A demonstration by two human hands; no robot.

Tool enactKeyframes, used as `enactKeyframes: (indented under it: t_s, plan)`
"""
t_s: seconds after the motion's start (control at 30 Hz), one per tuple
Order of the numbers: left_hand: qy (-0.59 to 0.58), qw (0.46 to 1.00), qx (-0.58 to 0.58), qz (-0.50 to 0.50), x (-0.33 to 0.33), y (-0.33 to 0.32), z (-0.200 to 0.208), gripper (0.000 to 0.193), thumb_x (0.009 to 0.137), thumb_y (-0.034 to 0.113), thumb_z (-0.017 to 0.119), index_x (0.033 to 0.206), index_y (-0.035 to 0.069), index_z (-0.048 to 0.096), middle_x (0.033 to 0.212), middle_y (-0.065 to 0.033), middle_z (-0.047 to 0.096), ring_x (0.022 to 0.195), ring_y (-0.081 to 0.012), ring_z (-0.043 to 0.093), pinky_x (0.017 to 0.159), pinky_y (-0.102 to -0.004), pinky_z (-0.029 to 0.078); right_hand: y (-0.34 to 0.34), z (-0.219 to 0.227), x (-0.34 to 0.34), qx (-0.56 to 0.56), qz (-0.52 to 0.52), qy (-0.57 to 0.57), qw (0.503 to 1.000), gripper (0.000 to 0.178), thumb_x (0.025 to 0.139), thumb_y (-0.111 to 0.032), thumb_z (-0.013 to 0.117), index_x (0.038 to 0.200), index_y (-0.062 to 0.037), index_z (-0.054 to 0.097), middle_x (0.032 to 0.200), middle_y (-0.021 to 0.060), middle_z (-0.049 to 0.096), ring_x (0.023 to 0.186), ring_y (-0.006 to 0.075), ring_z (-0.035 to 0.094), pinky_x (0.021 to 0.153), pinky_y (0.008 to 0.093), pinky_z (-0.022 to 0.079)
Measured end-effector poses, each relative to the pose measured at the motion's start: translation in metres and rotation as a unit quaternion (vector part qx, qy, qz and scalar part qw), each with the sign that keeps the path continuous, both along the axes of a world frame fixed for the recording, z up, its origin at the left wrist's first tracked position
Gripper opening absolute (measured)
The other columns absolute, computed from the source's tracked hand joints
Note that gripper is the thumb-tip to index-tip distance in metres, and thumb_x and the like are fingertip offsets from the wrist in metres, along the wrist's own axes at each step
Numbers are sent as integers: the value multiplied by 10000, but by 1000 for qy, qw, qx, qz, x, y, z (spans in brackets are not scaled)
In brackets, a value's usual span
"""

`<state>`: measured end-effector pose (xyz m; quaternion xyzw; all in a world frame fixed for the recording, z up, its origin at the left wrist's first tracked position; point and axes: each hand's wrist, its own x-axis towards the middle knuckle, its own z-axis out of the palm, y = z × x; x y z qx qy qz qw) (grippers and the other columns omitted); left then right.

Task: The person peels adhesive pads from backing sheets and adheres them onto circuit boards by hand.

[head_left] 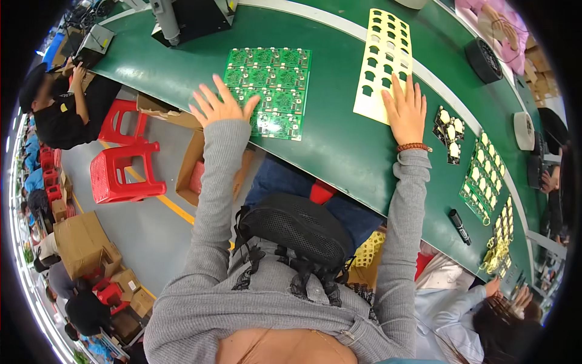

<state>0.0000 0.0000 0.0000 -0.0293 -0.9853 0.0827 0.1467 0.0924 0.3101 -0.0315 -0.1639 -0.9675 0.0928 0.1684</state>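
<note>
My left hand (225, 110) has its fingers spread at the left edge of a green circuit board panel (280, 79), the thumb reaching over the panel. Small components cover the panel in a repeating pattern, and it lies flat on the green table (336, 151). Over on the right, my right hand (406, 118) rests its outstretched fingers on the lower right part of a pale yellow sheet (371, 108). Rows of dark-looking cut-outs run along that sheet. Neither hand grips anything.
Right of my right hand lie small black boards with whitish pieces (450, 134), green board panels (484, 173) and a black marker (459, 226). A black reel (483, 60) and a white roll (524, 131) stand farther back. Co-workers sit on both sides. Red stools (124, 173) stand left.
</note>
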Motion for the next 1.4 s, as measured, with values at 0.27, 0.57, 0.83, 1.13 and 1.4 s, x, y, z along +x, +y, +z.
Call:
enactKeyframes:
  t_s: [0.27,0.57,0.83,1.13,1.4]
  plan:
    - [-16,976,193,-95,-4,-4,-41,680,800,474,529,1310,71,327,1306,-229,342,1221,-400,296,991,-503,258,25,8,-1,32,15,31,999,506,866,-478,390,1292,-205,404,1374,155,285,1273,319,236,1045,446,128]
    - [-214,866,245,-381,-37,-21,0,426,850,306,504,1262,228,429,1400,-98,262,1304,-316,186,1057,-480,140,16,12,3,5,19,39,999,486,872,-458,390,1271,-184,434,1364,164,298,1270,320,240,1046,440,128]
    - [-228,791,175,-541,-29,49,4,380,885,318,436,1257,243,440,1391,-51,293,1306,-256,207,1076,-430,126,15,13,-5,-48,-5,114,992,390,856,-299,480,1213,-142,484,1323,170,341,1216,321,321,1003,427,246]
    - [-69,806,134,-572,11,115,-7,406,898,368,391,1250,170,435,1322,-121,370,1254,-260,307,1045,-421,202,21,68,-6,-193,-53,508,838,322,726,62,592,1035,-18,541,1081,113,499,880,211,568,765,306,474]
    - [-67,823,150,-544,13,197,-16,420,890,380,405,1229,134,443,1262,-120,429,1211,-256,362,1012,-429,259,7,108,-16,-270,60,659,699,274,734,97,592,989,47,504,1036,121,527,921,177,546,780,309,489]
